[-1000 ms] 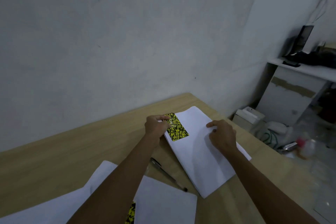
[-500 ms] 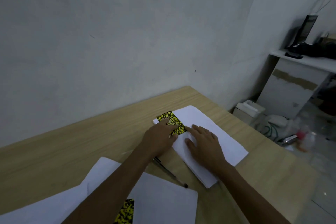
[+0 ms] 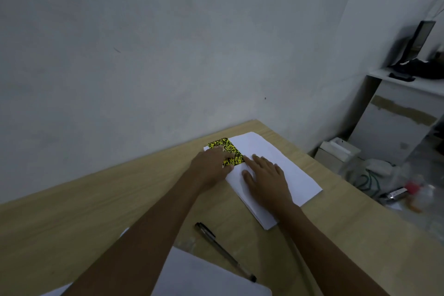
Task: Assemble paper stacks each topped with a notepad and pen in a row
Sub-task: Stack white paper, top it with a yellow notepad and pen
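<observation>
**Operator:** Head view. Report the current step.

**Inspector:** Notepad seating. The yellow-and-black notepad (image 3: pixel 225 152) lies on the far left corner of the paper stack (image 3: pixel 276 166). The left hand (image 3: pixel 211 166) lies flat, fingers extended, pressing the notepad. The right hand (image 3: pixel 266 179) lies flat and spread on the paper, just beside the notepad. Neither hand grips anything.

**Operator:** Next requirement?

**Inspector:** Judged from the layout: the pen (image 3: pixel 224 251) is not yet on this stack. It lies on the table (image 3: pixel 72 211) between this stack and a nearer sheet pile (image 3: pixel 204 279). One hand must lift off and pick it up.

**Operator:** Obstructions?

**Inspector:** Both forearms flank the pen; nothing lies on it. Floor clutter beside the white cabinet (image 3: pixel 396 122) is well apart.
</observation>
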